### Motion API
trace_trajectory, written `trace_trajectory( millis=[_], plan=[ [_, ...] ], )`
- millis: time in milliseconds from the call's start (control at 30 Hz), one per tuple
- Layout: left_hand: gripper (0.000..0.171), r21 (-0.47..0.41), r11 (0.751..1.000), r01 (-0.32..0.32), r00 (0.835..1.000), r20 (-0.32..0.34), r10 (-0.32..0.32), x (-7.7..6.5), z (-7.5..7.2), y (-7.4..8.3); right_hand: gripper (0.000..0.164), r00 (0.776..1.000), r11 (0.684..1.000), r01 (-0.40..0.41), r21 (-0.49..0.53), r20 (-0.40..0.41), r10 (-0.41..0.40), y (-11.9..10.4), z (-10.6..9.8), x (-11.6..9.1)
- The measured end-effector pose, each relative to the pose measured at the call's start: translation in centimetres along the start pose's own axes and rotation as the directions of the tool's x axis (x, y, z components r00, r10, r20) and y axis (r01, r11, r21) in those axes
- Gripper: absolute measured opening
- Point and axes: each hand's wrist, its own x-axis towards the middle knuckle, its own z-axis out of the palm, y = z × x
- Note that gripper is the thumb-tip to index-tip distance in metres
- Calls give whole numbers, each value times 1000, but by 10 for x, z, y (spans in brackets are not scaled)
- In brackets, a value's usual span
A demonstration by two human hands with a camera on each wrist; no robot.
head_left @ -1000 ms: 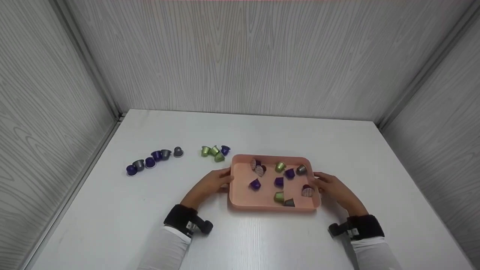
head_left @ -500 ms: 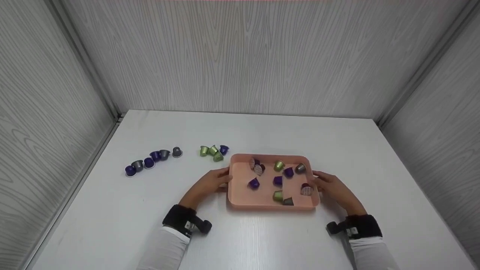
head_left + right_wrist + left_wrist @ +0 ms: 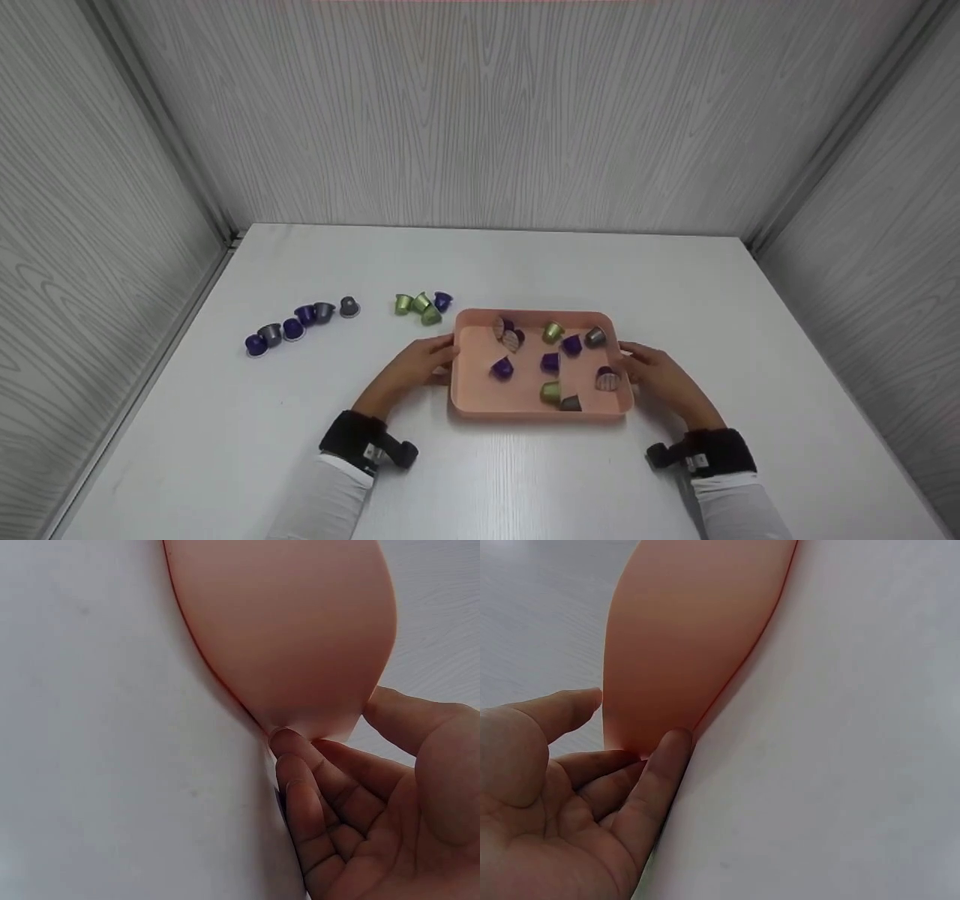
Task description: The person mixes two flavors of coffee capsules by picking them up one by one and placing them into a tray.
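A shallow pink tray (image 3: 476,394) sits on the white table, held at both short ends. My left hand (image 3: 416,366) grips its left end. In the left wrist view the thumb (image 3: 581,706) touches the upper rim, and the other fingers (image 3: 664,765) lie low against the end wall. On the opposite end my right hand (image 3: 664,375) holds the tray the same way, its thumb (image 3: 401,712) at the rim and its fingertips (image 3: 289,742) near the base. Inside are several scattered coffee capsules: purple ones (image 3: 502,367), green ones (image 3: 553,332) and grey ones (image 3: 595,337).
Left of the tray, a loose row of purple capsules (image 3: 293,328) and grey capsules (image 3: 349,306) runs across the white table (image 3: 517,487). A small cluster of green capsules (image 3: 421,302) with a purple capsule (image 3: 442,301) lies behind the tray's left corner. Grey wood-grain panels (image 3: 480,112) enclose the table.
The whole head view has shifted slightly, so everything appears a little further left. Both hands keep their hold on the tray, and the capsules lie as before.
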Motion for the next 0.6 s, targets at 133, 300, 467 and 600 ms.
trace_trajectory(
  millis=[133,300,467,600],
  plan=[
    [51,45,999,1,998,-67,2,1,0,1,64,1000,1000,0,18,-10,0,-1,2,0],
    [51,211,977,27,977,-211,19,4,0,4,65,1000,1000,-14,20,-13,15,-1,3,1],
    [50,408,912,46,948,-306,89,10,0,13,63,1000,1000,-11,10,-13,11,2,3,0],
    [48,519,854,32,923,-344,174,15,0,22,58,1000,1000,15,11,-19,-15,1,1,-2]
  ],
)
